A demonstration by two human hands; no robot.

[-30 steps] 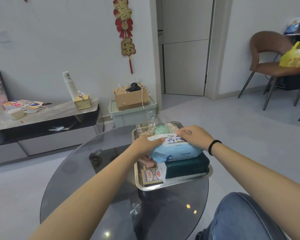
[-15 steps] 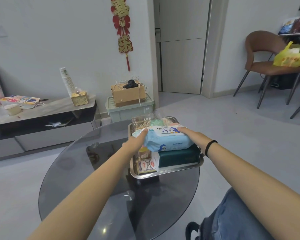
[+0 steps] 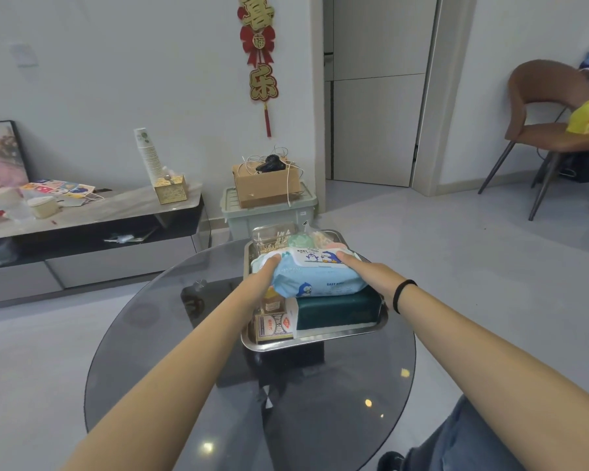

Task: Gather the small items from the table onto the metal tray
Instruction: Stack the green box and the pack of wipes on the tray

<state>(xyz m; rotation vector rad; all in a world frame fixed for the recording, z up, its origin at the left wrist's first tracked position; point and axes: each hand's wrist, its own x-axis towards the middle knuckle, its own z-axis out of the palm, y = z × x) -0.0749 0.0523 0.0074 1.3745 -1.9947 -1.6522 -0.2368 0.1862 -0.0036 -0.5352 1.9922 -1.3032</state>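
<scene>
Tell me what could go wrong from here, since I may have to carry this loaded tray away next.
1. The wipes pack lies on top of the dark green box, held at its ends by the left hand and right hand; once released it might slide off.
2. The metal tray looks crowded, with the card box near its front rim, so tilting could spill items onto the glass table.

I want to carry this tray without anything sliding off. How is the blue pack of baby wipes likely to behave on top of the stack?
The wipes pack looks soft: its sides bulge between the left hand and right hand. It probably sags rather than tips. Its glossy wrap, resting on the green box, may slide if the metal tray tilts.
</scene>
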